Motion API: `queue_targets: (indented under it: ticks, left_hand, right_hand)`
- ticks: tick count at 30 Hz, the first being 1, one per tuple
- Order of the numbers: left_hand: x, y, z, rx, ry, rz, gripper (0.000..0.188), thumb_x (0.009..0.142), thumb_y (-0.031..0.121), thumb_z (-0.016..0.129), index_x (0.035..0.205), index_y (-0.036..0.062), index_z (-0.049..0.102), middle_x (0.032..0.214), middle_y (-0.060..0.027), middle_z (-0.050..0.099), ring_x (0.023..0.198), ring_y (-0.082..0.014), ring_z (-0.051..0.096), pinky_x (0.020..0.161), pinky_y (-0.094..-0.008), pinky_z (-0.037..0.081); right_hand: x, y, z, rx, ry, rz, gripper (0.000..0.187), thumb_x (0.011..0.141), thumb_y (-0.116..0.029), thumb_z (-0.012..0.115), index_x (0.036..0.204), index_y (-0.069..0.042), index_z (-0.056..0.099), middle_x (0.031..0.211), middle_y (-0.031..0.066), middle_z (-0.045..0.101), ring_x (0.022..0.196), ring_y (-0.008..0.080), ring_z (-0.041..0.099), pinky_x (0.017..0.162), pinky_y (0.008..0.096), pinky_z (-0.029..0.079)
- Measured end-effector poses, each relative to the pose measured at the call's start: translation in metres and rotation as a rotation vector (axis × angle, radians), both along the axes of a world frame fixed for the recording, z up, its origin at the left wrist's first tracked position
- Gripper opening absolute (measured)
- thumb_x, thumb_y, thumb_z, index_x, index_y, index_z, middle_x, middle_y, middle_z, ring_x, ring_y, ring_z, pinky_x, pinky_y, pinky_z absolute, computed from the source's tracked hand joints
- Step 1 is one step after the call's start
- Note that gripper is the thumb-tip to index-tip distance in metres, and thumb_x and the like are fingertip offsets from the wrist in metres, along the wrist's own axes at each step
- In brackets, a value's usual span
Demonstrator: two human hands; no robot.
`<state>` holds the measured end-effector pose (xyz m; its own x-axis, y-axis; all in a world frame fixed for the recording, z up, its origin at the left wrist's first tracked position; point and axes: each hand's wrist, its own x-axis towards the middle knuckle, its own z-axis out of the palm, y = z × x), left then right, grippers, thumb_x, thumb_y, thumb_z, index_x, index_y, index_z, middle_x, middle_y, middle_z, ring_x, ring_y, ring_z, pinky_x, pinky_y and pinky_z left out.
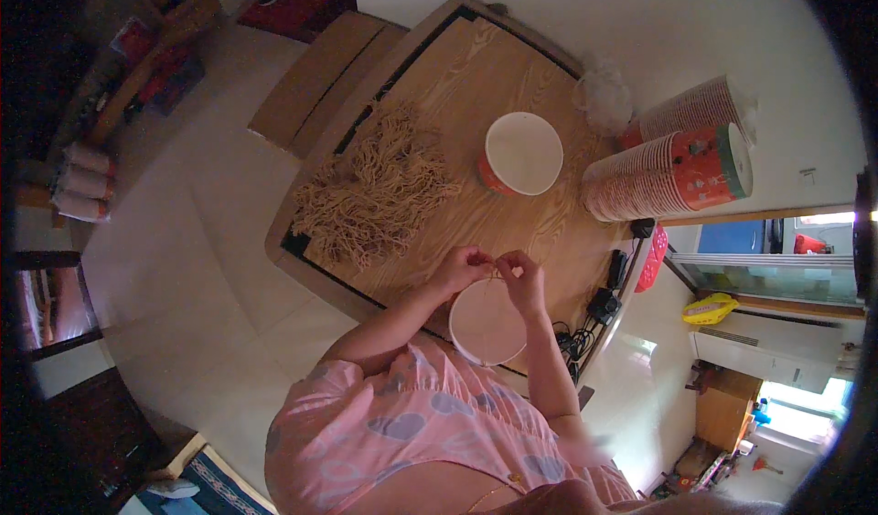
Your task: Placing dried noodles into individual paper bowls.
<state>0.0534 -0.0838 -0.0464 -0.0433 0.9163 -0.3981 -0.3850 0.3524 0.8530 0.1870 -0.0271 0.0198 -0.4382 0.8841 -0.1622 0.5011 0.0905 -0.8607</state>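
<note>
My left hand (465, 266) and my right hand (523, 283) meet at the far rim of a white-lined paper bucket (485, 332), at the table's near edge against my body. Both hands pinch a thin tan string between their fingertips, close together; its details are too small to make out. A heap of loose tan strings (380, 186) spreads over the left half of the wooden table (476, 58). Beyond my hands stands another paper bucket (524, 154), upright, red outside and white inside.
Two long nested stacks of paper buckets (672, 175) lie at the table's right, beside a clear plastic bag (605, 99). Black adapters and cables (585, 327) line the right edge. A flat cardboard box (320, 80) adjoins the table's far left side.
</note>
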Motion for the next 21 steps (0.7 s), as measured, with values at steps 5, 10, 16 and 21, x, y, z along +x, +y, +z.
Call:
queue_targets:
  ticks: [5, 10, 16, 21]
  left_hand:
    - [-0.001, 0.000, 0.010, -0.062, -0.132, 0.071, 0.016, 0.079, 0.012, 0.061, 0.090, 0.0011, 0.060, 0.078, -0.0042, 0.061, 0.070, -0.0086, 0.056, 0.063, -0.0229, 0.046]
    - [-0.002, 0.000, 0.009, 0.053, 0.002, 0.041, 0.020, 0.079, 0.014, 0.062, 0.092, -0.0004, 0.060, 0.081, -0.0055, 0.062, 0.070, -0.0097, 0.057, 0.064, -0.0238, 0.047]
    - [-0.001, -0.001, 0.017, 0.168, 0.218, 0.046, 0.017, 0.076, 0.013, 0.064, 0.089, 0.0020, 0.062, 0.079, -0.0038, 0.063, 0.072, -0.0108, 0.058, 0.066, -0.0252, 0.047]
    - [-0.001, -0.002, 0.028, 0.292, 0.805, 0.014, 0.012, 0.076, 0.011, 0.063, 0.085, 0.0023, 0.062, 0.078, -0.0076, 0.063, 0.071, -0.0130, 0.059, 0.064, -0.0275, 0.047]
  right_hand:
    - [-0.002, 0.000, 0.006, 0.035, -0.016, 0.016, 0.008, 0.077, -0.007, 0.058, 0.080, 0.000, 0.060, 0.073, 0.0081, 0.061, 0.070, 0.0157, 0.058, 0.065, 0.0276, 0.046]
    - [0.000, 0.000, -0.002, 0.013, 0.032, 0.009, 0.008, 0.078, -0.007, 0.058, 0.081, 0.000, 0.060, 0.073, 0.0080, 0.061, 0.070, 0.0158, 0.058, 0.065, 0.0274, 0.045]
    - [0.001, 0.003, -0.005, -0.006, 0.021, 0.015, 0.008, 0.078, -0.008, 0.059, 0.080, 0.000, 0.061, 0.071, 0.0062, 0.061, 0.068, 0.0123, 0.057, 0.063, 0.0253, 0.045]
    - [0.002, 0.006, -0.011, -0.032, 0.004, -0.002, 0.009, 0.078, -0.009, 0.060, 0.078, 0.000, 0.061, 0.071, 0.0041, 0.062, 0.067, 0.0091, 0.055, 0.062, 0.0234, 0.044]
